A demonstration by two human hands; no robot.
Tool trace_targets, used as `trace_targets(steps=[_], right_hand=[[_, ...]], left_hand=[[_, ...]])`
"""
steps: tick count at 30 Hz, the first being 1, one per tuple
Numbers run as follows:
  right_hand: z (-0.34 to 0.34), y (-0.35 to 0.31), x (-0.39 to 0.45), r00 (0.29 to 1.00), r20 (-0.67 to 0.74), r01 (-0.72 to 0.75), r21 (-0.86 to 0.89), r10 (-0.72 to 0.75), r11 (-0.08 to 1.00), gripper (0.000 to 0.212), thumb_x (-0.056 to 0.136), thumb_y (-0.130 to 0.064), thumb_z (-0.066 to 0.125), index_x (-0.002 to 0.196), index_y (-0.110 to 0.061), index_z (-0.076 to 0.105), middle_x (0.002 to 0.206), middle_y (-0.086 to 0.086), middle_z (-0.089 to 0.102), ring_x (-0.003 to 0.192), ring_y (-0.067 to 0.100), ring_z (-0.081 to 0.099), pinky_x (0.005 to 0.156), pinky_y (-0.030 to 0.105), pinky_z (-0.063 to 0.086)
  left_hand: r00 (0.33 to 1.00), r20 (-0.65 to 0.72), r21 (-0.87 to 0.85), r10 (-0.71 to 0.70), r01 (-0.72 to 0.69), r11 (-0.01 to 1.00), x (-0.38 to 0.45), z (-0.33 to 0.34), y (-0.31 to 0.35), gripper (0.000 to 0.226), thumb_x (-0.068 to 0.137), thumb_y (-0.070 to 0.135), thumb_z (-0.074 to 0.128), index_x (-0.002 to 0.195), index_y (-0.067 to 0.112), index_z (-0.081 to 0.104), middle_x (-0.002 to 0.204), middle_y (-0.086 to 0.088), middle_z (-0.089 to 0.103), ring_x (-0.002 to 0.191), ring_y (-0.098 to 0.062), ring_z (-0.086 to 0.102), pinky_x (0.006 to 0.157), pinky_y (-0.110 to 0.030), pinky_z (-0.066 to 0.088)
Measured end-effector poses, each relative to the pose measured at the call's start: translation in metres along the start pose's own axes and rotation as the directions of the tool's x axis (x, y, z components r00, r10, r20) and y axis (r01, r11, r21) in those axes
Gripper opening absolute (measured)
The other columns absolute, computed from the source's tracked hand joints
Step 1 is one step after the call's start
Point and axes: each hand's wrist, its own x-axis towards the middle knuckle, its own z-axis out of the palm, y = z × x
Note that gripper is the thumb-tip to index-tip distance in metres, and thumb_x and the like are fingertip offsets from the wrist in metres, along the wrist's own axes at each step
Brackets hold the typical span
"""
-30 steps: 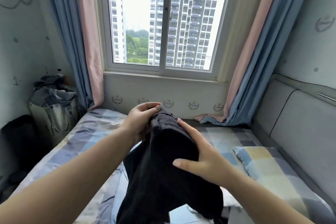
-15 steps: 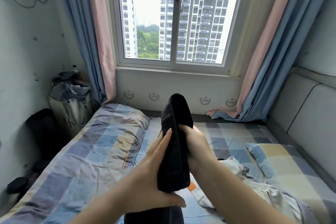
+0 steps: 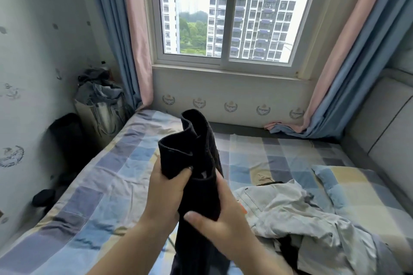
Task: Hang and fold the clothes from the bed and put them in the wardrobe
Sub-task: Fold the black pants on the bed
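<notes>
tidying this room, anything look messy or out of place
A pale grey garment lies crumpled on the checked bed, and the right pink-and-blue curtain's hem spills onto the mattress edge.

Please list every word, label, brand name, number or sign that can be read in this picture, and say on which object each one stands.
No text can be read.
Wallpaper crests under the window: each holds small marks, too small and blurred to read.
Black garment held up by both hands: a small pale patch inside it, perhaps a tag, shows no legible print.
Pale shirt on the bed: no print visible.
</notes>
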Motion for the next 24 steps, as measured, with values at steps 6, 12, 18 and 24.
trace_targets(steps=[6,12,18,24], right_hand=[[0.010,0.013,0.002,0.955,-0.293,0.002,-0.170,-0.053,0.985,0.079,0.071,-0.018,0.076,0.135,-0.043,0.037,0.140,-0.015,0.046,0.133,0.002,0.040,0.109,0.034,0.038],[0.001,0.009,0.012,0.985,-0.154,0.065,-0.070,-0.075,0.995,0.030,0.085,-0.025,0.061,0.114,-0.032,0.064,0.108,-0.016,0.067,0.104,0.000,0.059,0.089,0.023,0.048],[-0.088,-0.015,0.060,0.946,-0.323,0.022,-0.034,-0.032,0.999,0.021,0.093,-0.024,0.058,0.073,-0.020,0.063,0.062,-0.007,0.057,0.060,0.006,0.051,0.057,0.022,0.041],[-0.194,-0.067,0.119,0.917,-0.377,0.051,-0.205,-0.127,0.978,0.018,0.092,-0.035,0.059,0.075,-0.034,0.067,0.075,-0.005,0.068,0.074,0.018,0.065,0.071,0.034,0.051]], left_hand=[[0.983,0.006,-0.301,-0.184,0.177,0.937,-0.010,0.010,-0.007,0.036,0.085,0.001,0.059,0.120,0.008,0.054,0.106,-0.020,0.068,0.091,-0.028,0.070,0.063,-0.029,0.056],[0.991,0.058,-0.248,-0.123,0.133,0.959,-0.009,-0.001,0.004,0.023,0.089,0.008,0.058,0.111,0.007,0.065,0.103,-0.016,0.071,0.092,-0.026,0.071,0.066,-0.026,0.056],[0.970,0.097,0.405,0.225,-0.245,0.881,0.007,-0.041,0.033,0.012,0.083,0.017,0.072,0.083,0.029,0.067,0.075,0.012,0.067,0.071,0.000,0.061,0.067,-0.009,0.046],[0.885,0.100,0.758,0.455,-0.364,0.541,0.037,-0.056,0.081,0.022,0.088,0.014,0.065,0.091,0.035,0.058,0.081,0.029,0.063,0.074,0.015,0.056,0.064,0.001,0.036]])
